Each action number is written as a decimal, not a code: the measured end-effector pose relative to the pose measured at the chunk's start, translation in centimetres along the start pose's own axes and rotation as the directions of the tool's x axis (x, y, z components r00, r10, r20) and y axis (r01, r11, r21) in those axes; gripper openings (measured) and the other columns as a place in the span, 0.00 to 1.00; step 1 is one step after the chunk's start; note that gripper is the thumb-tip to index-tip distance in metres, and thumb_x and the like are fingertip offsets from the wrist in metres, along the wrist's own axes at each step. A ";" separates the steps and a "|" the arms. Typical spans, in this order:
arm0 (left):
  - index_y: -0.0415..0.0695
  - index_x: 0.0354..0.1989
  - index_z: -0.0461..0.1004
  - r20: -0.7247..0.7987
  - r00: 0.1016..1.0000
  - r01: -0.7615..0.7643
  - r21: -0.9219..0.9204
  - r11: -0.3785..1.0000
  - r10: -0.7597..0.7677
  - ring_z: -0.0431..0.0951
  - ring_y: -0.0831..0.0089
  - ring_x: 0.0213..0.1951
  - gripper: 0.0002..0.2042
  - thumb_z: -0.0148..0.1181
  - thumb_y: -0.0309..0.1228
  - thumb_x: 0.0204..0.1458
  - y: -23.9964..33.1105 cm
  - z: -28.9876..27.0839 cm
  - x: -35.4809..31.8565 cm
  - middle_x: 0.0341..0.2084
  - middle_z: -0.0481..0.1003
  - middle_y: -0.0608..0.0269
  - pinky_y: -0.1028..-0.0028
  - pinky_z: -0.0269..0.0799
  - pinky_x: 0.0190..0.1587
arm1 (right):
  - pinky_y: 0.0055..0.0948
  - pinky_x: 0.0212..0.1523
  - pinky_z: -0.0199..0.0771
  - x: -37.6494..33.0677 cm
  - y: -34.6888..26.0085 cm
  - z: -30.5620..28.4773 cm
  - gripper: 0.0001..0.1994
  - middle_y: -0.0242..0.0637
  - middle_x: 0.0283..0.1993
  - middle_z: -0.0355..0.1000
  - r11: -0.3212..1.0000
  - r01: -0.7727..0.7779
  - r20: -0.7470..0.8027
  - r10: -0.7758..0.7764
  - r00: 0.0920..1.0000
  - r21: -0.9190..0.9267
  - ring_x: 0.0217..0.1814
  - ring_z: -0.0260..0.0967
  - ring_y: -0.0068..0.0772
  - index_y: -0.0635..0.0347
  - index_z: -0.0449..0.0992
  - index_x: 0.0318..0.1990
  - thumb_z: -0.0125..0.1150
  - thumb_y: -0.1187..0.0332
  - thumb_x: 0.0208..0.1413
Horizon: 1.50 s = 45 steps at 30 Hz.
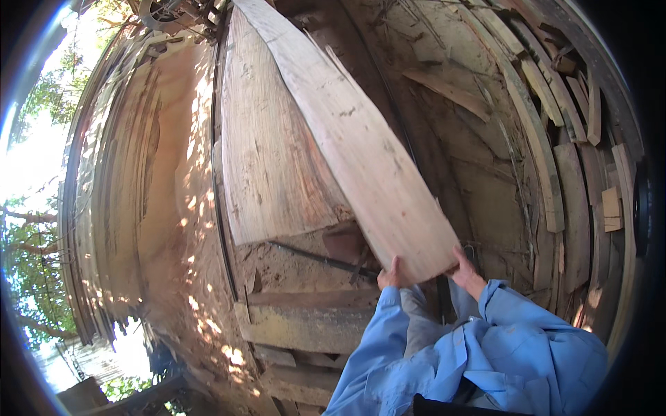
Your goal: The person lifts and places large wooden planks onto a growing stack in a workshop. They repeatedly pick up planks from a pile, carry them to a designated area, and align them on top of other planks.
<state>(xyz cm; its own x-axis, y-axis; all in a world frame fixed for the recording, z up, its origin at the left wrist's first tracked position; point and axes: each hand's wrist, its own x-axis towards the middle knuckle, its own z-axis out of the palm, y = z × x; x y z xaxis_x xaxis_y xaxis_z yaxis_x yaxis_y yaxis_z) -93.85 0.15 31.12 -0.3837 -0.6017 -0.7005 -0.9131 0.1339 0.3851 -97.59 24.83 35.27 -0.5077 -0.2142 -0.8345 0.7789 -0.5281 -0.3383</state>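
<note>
While you stand over the sawdust-covered ground [298, 267], your left hand [393, 275] and right hand [467, 272] grip the near end of a long pale plank [361, 149], one at each corner. Your left fingers are curled under the lower left corner, thumb on the face; your right fingers wrap the right edge, closed tight on the wood. Judged from the hold, two hands at the end serve to steer a board whose far length runs up and away from your fingertips. Just beyond your left fingers, a wider slab [267, 145] lies beneath the plank, touching or nearly so; I cannot tell which. Below your left knuckles sits a flat offcut [305, 326]. Well off to the right of your right fingers, stacked boards [555, 159] lean in rows. Your blue sleeves [485, 347] cover both forearms.
</note>
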 end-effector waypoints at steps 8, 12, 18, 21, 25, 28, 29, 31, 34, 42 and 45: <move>0.23 0.41 0.71 0.073 0.959 -0.257 -0.181 0.949 0.274 0.75 0.56 0.40 0.47 0.57 0.67 0.36 6.6 5.7 -5.7 0.37 0.74 0.39 0.62 0.70 0.43 | 0.40 0.56 0.63 -2.6 -1.3 -1.3 0.23 0.34 0.54 0.64 0.937 0.046 0.107 -0.088 0.990 0.345 0.55 0.62 0.34 0.54 0.62 0.56 0.55 0.56 0.57; 0.22 0.44 0.68 0.168 0.986 0.055 -0.355 0.933 0.006 0.75 0.61 0.39 0.47 0.62 0.64 0.35 7.7 5.2 -6.8 0.41 0.73 0.46 0.63 0.71 0.40 | 0.41 0.54 0.68 -1.7 0.8 1.3 0.24 0.41 0.53 0.66 0.906 0.083 0.049 -0.114 0.992 0.416 0.54 0.65 0.37 0.67 0.64 0.53 0.63 0.67 0.51; 0.26 0.46 0.67 0.249 0.967 0.132 -0.318 0.939 -0.052 0.74 0.63 0.37 0.45 0.63 0.63 0.35 7.8 2.2 -7.1 0.40 0.73 0.50 0.64 0.72 0.39 | 0.38 0.48 0.72 -0.6 3.5 4.7 0.26 0.40 0.48 0.70 0.870 0.124 -0.153 -0.057 0.987 0.476 0.48 0.69 0.38 0.66 0.68 0.50 0.70 0.66 0.43; 0.28 0.51 0.66 0.359 0.933 0.134 -0.313 0.940 -0.014 0.73 0.62 0.43 0.45 0.60 0.62 0.39 7.5 0.9 -7.5 0.46 0.70 0.49 0.63 0.72 0.43 | 0.37 0.49 0.71 -0.1 5.1 5.5 0.26 0.41 0.49 0.71 0.926 0.198 -0.275 -0.109 0.955 0.321 0.51 0.68 0.37 0.66 0.69 0.51 0.70 0.68 0.42; 0.28 0.55 0.60 0.415 0.907 0.059 -0.308 0.949 0.078 0.73 0.57 0.45 0.44 0.54 0.61 0.45 7.9 0.2 -9.7 0.48 0.68 0.45 0.61 0.73 0.45 | 0.35 0.50 0.70 -0.8 5.8 5.2 0.27 0.44 0.49 0.70 0.902 0.245 -0.280 -0.148 0.949 0.354 0.50 0.67 0.37 0.70 0.68 0.51 0.70 0.71 0.41; 0.29 0.54 0.62 0.398 0.915 0.100 -0.086 0.991 -0.058 0.73 0.58 0.45 0.46 0.54 0.64 0.42 7.9 0.4 -13.1 0.48 0.68 0.48 0.60 0.73 0.43 | 0.35 0.44 0.74 -4.3 4.2 2.9 0.27 0.46 0.47 0.71 0.948 0.242 -0.266 -0.184 0.946 0.206 0.47 0.70 0.36 0.73 0.69 0.49 0.71 0.68 0.41; 0.29 0.56 0.60 0.553 0.825 0.103 -0.345 0.933 0.113 0.70 0.55 0.50 0.45 0.53 0.63 0.44 7.3 1.6 -15.1 0.52 0.66 0.47 0.58 0.70 0.49 | 0.31 0.44 0.73 -6.4 3.4 1.2 0.29 0.47 0.47 0.72 0.954 0.291 -0.321 -0.254 0.912 0.071 0.47 0.70 0.35 0.73 0.71 0.48 0.72 0.65 0.39; 0.35 0.60 0.55 0.672 0.697 0.048 -0.392 0.919 0.250 0.67 0.52 0.53 0.43 0.50 0.62 0.47 5.9 4.6 -18.6 0.56 0.62 0.48 0.53 0.65 0.54 | 0.32 0.40 0.71 -10.3 1.1 -3.6 0.34 0.48 0.46 0.72 0.985 0.144 -0.378 -0.170 0.910 -0.097 0.44 0.70 0.36 0.73 0.73 0.46 0.75 0.55 0.33; 0.40 0.62 0.52 0.920 0.391 0.241 -0.138 0.961 0.035 0.56 0.56 0.61 0.44 0.48 0.65 0.46 4.4 9.0 -22.5 0.59 0.58 0.51 0.54 0.49 0.63 | 0.35 0.40 0.70 -16.0 -2.1 -10.9 0.39 0.48 0.44 0.72 0.979 0.196 -0.419 -0.203 0.885 -0.061 0.44 0.69 0.37 0.79 0.72 0.43 0.74 0.49 0.32; 0.50 0.63 0.55 0.943 0.232 0.200 0.193 0.961 -0.238 0.56 0.56 0.61 0.35 0.44 0.59 0.52 11.3 17.1 -24.6 0.58 0.60 0.53 0.55 0.47 0.63 | 0.31 0.40 0.72 -31.1 -13.2 -31.2 0.30 0.48 0.40 0.73 0.844 0.533 -0.491 -0.441 0.752 0.057 0.41 0.71 0.35 0.80 0.72 0.42 0.74 0.61 0.38; 0.50 0.62 0.56 0.854 0.510 0.243 -0.257 0.935 0.102 0.56 0.57 0.61 0.34 0.46 0.58 0.51 19.1 18.5 -24.2 0.59 0.60 0.55 0.53 0.47 0.62 | 0.32 0.39 0.74 -35.5 -17.9 -37.1 0.29 0.49 0.41 0.73 0.878 0.472 -0.519 -0.440 0.733 -0.077 0.42 0.72 0.34 0.77 0.71 0.45 0.73 0.62 0.39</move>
<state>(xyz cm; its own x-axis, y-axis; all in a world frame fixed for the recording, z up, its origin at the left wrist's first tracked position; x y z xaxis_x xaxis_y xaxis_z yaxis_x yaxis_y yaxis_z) -104.56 31.80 44.29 -0.4067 0.3795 -0.8310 -0.9119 -0.2231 0.3444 -79.87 72.41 54.81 -0.5238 0.5014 -0.6887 0.4722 -0.5020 -0.7246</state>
